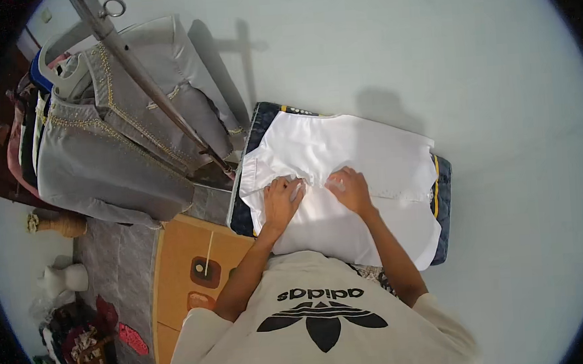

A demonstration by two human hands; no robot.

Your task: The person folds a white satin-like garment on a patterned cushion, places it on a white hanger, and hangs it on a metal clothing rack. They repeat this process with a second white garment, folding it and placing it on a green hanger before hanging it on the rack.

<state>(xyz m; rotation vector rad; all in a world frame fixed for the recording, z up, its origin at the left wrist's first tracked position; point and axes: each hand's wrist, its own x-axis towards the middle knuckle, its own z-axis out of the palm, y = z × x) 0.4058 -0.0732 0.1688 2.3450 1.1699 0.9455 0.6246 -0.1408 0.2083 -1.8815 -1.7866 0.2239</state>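
A white shirt [394,150] lies spread over a dark padded board [445,212] with yellow stripes near its ends. Its narrower end, apparently the collar, points left. A front seam with small marks runs towards the right edge. My left hand [283,200] has curled fingers pinching the cloth near the middle of the shirt. A short way to the right, my right hand [350,188] also pinches the fabric, thumb against bent fingers. Between the two hands the cloth is gathered in small wrinkles. The fingertips partly hide what they hold.
A metal clothes rack pole [150,85] slants down at the left, beside a grey jacket [133,126] with gold beading on a hanger. A pale wall [491,94] borders the board. On the floor are an orange-brown mat [176,259], a woven vase [69,225] and piled clothes [76,340].
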